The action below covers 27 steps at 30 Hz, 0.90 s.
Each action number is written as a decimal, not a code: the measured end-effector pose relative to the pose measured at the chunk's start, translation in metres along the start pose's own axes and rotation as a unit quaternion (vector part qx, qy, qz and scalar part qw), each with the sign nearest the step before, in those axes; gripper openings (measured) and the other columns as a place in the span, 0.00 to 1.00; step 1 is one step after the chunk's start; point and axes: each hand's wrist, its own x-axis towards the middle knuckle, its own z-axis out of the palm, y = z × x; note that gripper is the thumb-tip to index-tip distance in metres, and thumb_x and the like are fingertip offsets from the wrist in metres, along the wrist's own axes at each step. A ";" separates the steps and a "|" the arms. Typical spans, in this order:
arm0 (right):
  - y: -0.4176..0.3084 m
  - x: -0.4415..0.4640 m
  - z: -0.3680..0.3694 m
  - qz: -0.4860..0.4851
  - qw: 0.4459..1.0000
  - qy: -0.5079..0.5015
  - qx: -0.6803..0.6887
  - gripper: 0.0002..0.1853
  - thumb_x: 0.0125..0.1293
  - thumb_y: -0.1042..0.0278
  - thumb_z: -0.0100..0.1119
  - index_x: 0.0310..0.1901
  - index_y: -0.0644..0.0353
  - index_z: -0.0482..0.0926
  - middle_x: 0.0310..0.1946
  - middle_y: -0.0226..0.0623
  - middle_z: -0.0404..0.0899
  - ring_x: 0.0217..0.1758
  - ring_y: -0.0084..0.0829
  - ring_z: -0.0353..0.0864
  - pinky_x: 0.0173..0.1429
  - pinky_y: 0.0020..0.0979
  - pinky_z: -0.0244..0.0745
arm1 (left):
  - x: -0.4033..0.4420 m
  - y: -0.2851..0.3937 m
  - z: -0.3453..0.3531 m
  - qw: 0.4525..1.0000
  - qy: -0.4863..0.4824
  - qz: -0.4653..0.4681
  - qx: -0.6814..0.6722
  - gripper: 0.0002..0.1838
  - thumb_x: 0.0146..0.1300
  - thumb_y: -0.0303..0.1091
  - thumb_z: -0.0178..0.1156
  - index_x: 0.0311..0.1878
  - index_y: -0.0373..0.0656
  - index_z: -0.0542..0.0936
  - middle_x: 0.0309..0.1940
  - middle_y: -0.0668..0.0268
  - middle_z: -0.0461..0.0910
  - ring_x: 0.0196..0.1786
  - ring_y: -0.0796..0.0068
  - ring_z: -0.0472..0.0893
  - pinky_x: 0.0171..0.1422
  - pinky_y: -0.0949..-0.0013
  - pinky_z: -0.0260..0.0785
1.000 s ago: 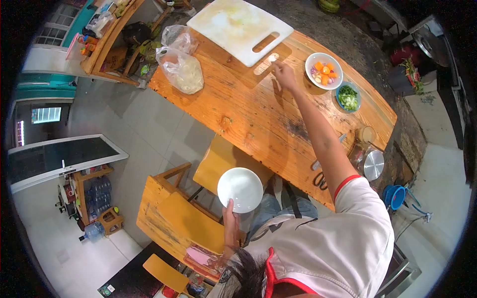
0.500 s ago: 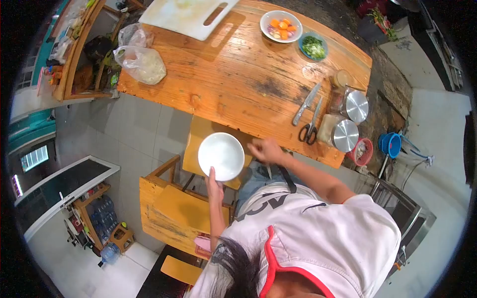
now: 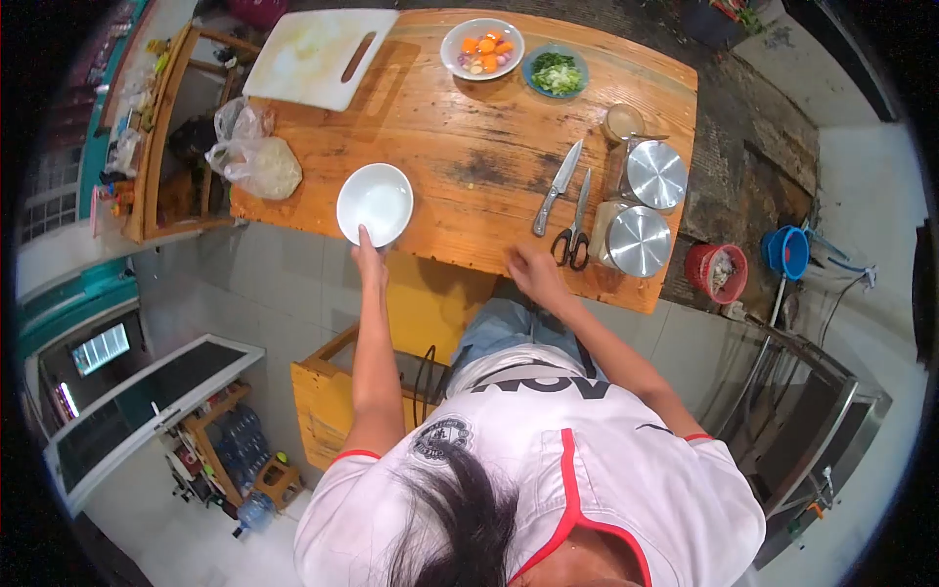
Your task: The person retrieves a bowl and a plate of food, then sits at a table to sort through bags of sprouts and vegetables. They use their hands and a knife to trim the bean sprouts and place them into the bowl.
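Note:
My left hand (image 3: 369, 259) grips the near rim of a white bowl (image 3: 380, 201), with the thumb over its inside. The bowl looks empty and is at the near edge of the table; I cannot tell whether it rests on the wood. My right hand (image 3: 535, 276) is at the table's front edge with its fingers curled in, and whatever they may hold is hidden. Closest to it are black-handled scissors (image 3: 571, 248) and a kitchen knife (image 3: 558, 188), both lying on the table.
On the wooden table (image 3: 440, 137) stand a bowl of cut carrots and shallots (image 3: 482, 49), a dish of chopped greens (image 3: 556, 71), silver-lidded jars (image 3: 640, 241) and a small jar (image 3: 623, 122). A white cutting board (image 3: 318, 59) and a plastic bag (image 3: 256, 166) are at the left.
My left hand has carried the white bowl forward from over the chair to the table's edge. My right hand stays near the front edge, fingers still curled. The camera view has shifted.

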 end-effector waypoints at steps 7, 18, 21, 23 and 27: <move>0.038 0.127 0.035 -0.007 0.998 0.053 -0.037 0.20 0.57 0.69 0.66 0.51 0.65 0.75 0.44 0.51 0.74 0.48 0.50 0.75 0.50 0.46 0.74 | 0.040 0.003 0.024 0.998 -0.016 0.029 0.046 0.29 0.71 0.48 0.51 0.66 0.38 0.62 0.59 0.54 0.70 0.56 0.57 0.77 0.52 0.54 0.79; 0.042 0.145 0.056 -0.033 0.986 0.144 -0.075 0.08 0.50 0.73 0.68 0.33 0.60 0.80 0.36 0.40 0.72 0.41 0.42 0.73 0.40 0.43 0.74 | 0.049 0.009 0.047 0.991 0.008 0.068 0.111 0.35 0.73 0.59 0.38 0.64 0.34 0.66 0.54 0.56 0.75 0.54 0.61 0.77 0.50 0.60 0.76; 0.049 0.144 0.062 -0.080 0.980 0.178 -0.033 0.07 0.50 0.73 0.68 0.29 0.59 0.78 0.32 0.38 0.69 0.36 0.40 0.70 0.33 0.40 0.69 | 0.086 -0.009 0.030 0.974 0.032 0.157 0.158 0.39 0.73 0.61 0.34 0.62 0.29 0.68 0.55 0.55 0.75 0.52 0.61 0.77 0.56 0.63 0.70; 0.046 0.142 0.057 -0.080 0.980 0.173 -0.048 0.08 0.50 0.72 0.69 0.29 0.58 0.77 0.31 0.38 0.69 0.35 0.40 0.70 0.33 0.39 0.69 | 0.081 0.005 0.038 0.964 0.052 0.196 0.171 0.39 0.73 0.60 0.33 0.60 0.27 0.70 0.54 0.55 0.76 0.52 0.61 0.77 0.58 0.63 0.68; 0.047 0.143 0.056 -0.062 0.984 0.164 -0.035 0.07 0.52 0.72 0.68 0.29 0.57 0.77 0.30 0.37 0.71 0.34 0.40 0.72 0.35 0.38 0.70 | 0.095 0.009 0.028 0.953 0.068 0.245 0.165 0.38 0.74 0.57 0.29 0.48 0.29 0.79 0.42 0.57 0.82 0.46 0.65 0.79 0.52 0.63 0.71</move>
